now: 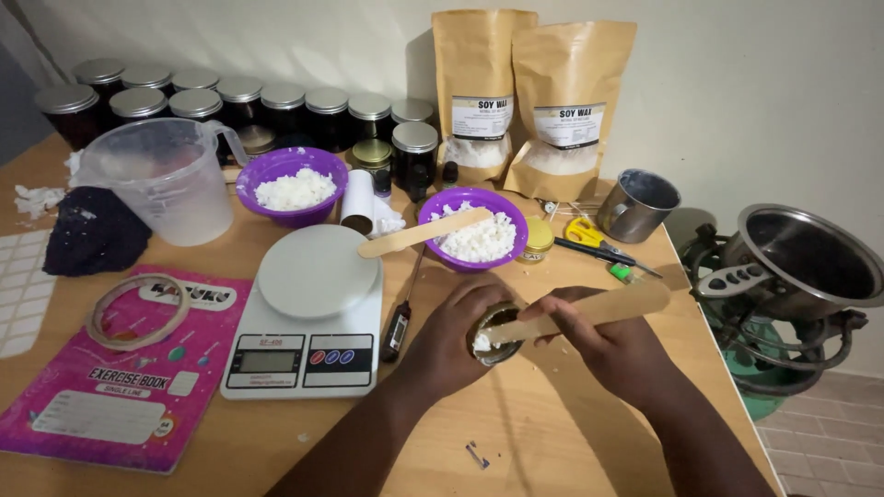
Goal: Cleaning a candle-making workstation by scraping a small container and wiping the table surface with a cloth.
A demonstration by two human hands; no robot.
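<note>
Lower centre of the frame: left hand (451, 336) is wrapping closed around a small jar (495, 333) holding white flakes. Right hand (608, 345) is pinching a flat wooden stick (589, 311), its tip lying in the jar. Purple bowl (474, 230) of flakes is sitting just above; kitchen scale (308, 317) is sitting left.

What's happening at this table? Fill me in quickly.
A person holds a small dark jar in the left hand and pokes a flat wooden stick into it with the right hand; white flakes show inside the jar. Just behind, a purple bowl of white flakes has a second wooden stick lying across it, beside a white kitchen scale. More lidded jars and two brown pouches stand along the wall.
</note>
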